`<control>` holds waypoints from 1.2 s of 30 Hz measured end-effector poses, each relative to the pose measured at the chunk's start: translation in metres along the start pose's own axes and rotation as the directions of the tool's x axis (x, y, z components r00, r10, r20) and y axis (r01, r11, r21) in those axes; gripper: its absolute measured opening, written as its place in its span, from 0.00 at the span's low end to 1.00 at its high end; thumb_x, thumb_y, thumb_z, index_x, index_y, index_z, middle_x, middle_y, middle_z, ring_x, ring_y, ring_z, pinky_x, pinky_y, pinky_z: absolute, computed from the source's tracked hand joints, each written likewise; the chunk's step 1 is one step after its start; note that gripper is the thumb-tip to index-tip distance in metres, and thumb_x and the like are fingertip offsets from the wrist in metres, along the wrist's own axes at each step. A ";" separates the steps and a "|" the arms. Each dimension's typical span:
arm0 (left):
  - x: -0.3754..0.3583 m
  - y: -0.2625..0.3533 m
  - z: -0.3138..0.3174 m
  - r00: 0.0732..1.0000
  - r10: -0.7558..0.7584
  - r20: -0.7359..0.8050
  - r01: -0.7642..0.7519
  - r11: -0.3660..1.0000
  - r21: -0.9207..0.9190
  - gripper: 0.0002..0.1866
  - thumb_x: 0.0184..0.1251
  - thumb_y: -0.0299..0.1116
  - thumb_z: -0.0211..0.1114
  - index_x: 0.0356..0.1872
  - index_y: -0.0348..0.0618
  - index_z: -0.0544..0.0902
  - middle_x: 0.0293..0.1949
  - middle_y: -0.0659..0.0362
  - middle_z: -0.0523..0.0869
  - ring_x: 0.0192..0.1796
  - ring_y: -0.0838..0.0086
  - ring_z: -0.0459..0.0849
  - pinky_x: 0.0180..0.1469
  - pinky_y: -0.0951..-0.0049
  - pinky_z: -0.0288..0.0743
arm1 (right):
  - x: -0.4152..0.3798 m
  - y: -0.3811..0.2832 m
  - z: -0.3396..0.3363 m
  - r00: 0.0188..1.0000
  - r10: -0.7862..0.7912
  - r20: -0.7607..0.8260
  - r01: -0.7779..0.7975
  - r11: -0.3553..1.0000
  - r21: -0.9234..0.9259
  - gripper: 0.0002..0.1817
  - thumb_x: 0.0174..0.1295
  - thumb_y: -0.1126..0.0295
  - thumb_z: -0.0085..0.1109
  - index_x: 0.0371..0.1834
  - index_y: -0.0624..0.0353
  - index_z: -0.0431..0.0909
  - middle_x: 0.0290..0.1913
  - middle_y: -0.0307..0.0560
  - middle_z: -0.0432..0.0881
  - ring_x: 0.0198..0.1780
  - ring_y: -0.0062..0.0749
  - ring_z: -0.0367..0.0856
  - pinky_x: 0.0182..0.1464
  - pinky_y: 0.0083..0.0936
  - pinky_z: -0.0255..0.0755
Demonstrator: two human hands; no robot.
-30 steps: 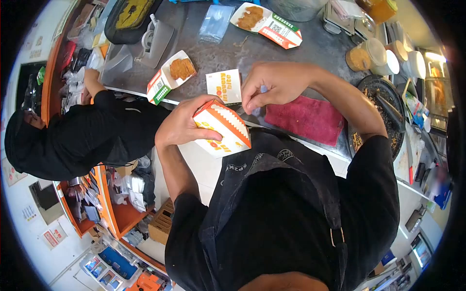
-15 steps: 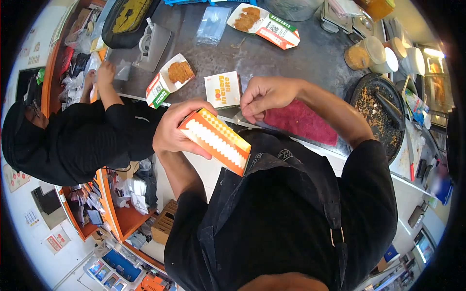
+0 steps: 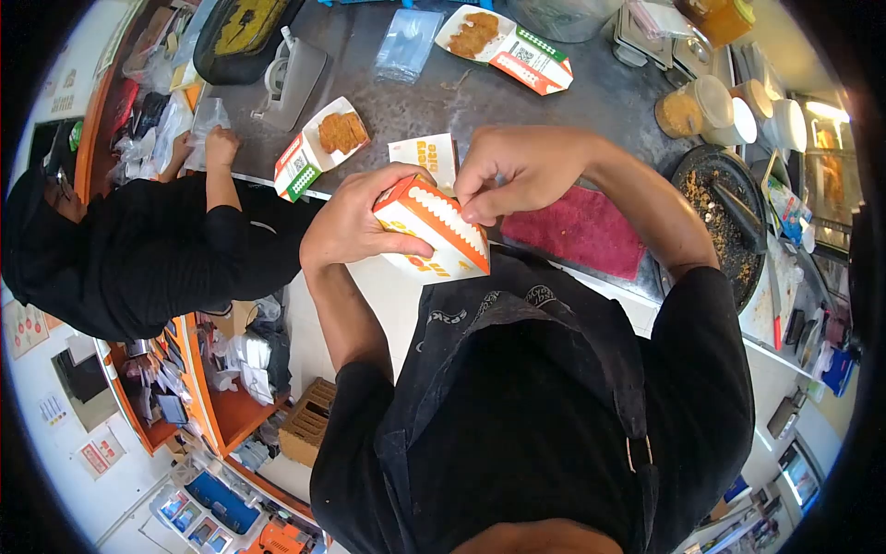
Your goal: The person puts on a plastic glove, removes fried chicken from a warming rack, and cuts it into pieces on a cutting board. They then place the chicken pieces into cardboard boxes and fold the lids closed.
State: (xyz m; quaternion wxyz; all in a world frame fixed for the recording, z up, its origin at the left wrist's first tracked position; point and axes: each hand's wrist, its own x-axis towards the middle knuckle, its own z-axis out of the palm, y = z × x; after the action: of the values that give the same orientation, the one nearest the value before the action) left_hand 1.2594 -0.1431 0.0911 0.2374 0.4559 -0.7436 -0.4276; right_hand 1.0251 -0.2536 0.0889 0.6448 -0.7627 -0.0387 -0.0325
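Observation:
My left hand [image 3: 362,222] is wrapped round a closed burger box [image 3: 441,226], white with an orange scalloped edge, held tilted in front of the apron. At the box's upper right edge, my right hand [image 3: 521,171] has thumb and fingers pinched together; what they hold, if anything, is too small to make out. Just behind the hands, a white box with yellow and orange lettering [image 3: 429,150] sits on the counter. Left of it lies an open burger box [image 3: 297,168] with a fried patty [image 3: 341,134] inside. Another open box [image 3: 526,63] with a patty [image 3: 473,35] stands farther back.
A tape dispenser [image 3: 291,81] and clear plastic sleeves [image 3: 408,46] lie on the metal counter [image 3: 415,111]. A red cloth [image 3: 577,233] is at the front edge. Jars [image 3: 694,106] and a black crumb-filled pan [image 3: 715,198] stand right. A co-worker [image 3: 138,249] handles plastic bags at left.
My left hand has raised and turned the box, so its white lettered face now shows. My right hand has come to the box's edge. The co-worker's hands have shifted with a plastic bag.

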 end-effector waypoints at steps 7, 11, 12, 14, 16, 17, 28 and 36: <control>-0.003 -0.002 0.003 1.000 -0.013 -0.008 0.013 1.000 -0.007 0.41 0.37 0.41 0.86 0.55 0.35 0.77 0.45 0.49 0.87 0.47 0.60 0.88 0.51 0.67 0.78 | 0.002 0.004 0.002 1.000 -0.002 -0.005 0.002 0.984 -0.176 0.16 0.66 0.68 0.61 0.21 0.65 0.78 0.13 0.42 0.72 0.15 0.21 0.64 0.20 0.24 0.57; -0.004 -0.003 0.005 1.000 0.003 0.004 -0.003 0.999 -0.040 0.40 0.35 0.40 0.86 0.53 0.36 0.78 0.44 0.50 0.87 0.46 0.60 0.87 0.50 0.66 0.78 | 0.000 0.019 0.010 0.993 0.113 -0.026 -0.113 0.993 -0.014 0.16 0.65 0.65 0.65 0.22 0.65 0.80 0.13 0.39 0.72 0.16 0.17 0.63 0.20 0.24 0.56; -0.004 -0.001 0.006 0.999 0.038 0.018 -0.037 0.998 -0.053 0.40 0.35 0.39 0.86 0.53 0.36 0.79 0.44 0.50 0.87 0.46 0.59 0.87 0.50 0.66 0.78 | 0.000 0.019 0.012 0.993 0.121 -0.011 -0.121 0.992 0.027 0.16 0.64 0.64 0.66 0.22 0.64 0.80 0.14 0.38 0.73 0.17 0.16 0.63 0.20 0.24 0.55; -0.005 0.007 0.006 0.996 0.093 0.001 -0.093 0.995 -0.026 0.38 0.33 0.38 0.86 0.51 0.37 0.80 0.43 0.51 0.87 0.45 0.59 0.87 0.48 0.66 0.78 | 0.003 0.023 0.017 0.986 0.165 0.014 -0.165 0.982 0.089 0.17 0.60 0.61 0.70 0.22 0.63 0.81 0.15 0.37 0.75 0.17 0.17 0.66 0.20 0.24 0.57; -0.004 0.016 0.007 0.985 0.169 0.020 -0.168 0.985 -0.045 0.37 0.33 0.40 0.86 0.51 0.40 0.81 0.43 0.53 0.86 0.45 0.59 0.86 0.47 0.65 0.77 | 0.004 0.032 0.025 0.969 0.246 0.032 -0.248 0.959 0.137 0.20 0.55 0.55 0.74 0.20 0.62 0.82 0.16 0.36 0.78 0.17 0.19 0.72 0.20 0.22 0.62; -0.005 0.022 0.009 0.980 0.195 0.041 -0.192 0.980 -0.056 0.37 0.34 0.40 0.86 0.51 0.41 0.81 0.43 0.54 0.86 0.45 0.59 0.85 0.47 0.65 0.77 | 0.005 0.038 0.031 0.969 0.244 0.039 -0.246 0.947 0.207 0.21 0.52 0.55 0.76 0.21 0.63 0.82 0.16 0.37 0.79 0.17 0.20 0.74 0.20 0.21 0.63; 0.012 -0.006 0.046 0.873 0.487 0.033 -0.449 0.827 -0.340 0.40 0.35 0.43 0.87 0.53 0.40 0.79 0.46 0.55 0.85 0.46 0.60 0.85 0.48 0.67 0.77 | 0.008 0.126 0.090 0.986 0.136 -0.100 -0.074 0.879 0.471 0.20 0.46 0.60 0.79 0.32 0.66 0.86 0.26 0.46 0.85 0.27 0.23 0.82 0.28 0.21 0.75; 0.038 -0.046 0.069 0.950 -0.279 -0.139 0.187 0.867 -0.461 0.32 0.45 0.37 0.82 0.54 0.40 0.79 0.44 0.57 0.86 0.47 0.75 0.83 0.52 0.72 0.76 | -0.064 0.158 0.063 0.242 0.628 -0.740 0.026 0.758 0.652 0.09 0.68 0.68 0.56 0.38 0.62 0.82 0.28 0.39 0.82 0.29 0.20 0.79 0.31 0.19 0.71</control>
State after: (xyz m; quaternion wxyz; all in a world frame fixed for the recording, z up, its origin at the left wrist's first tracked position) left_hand 1.2121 -0.1582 0.0144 0.3550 0.5176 -0.5381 -0.5626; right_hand 0.9775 -0.2189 -0.0833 0.7184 -0.3688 0.4926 -0.3244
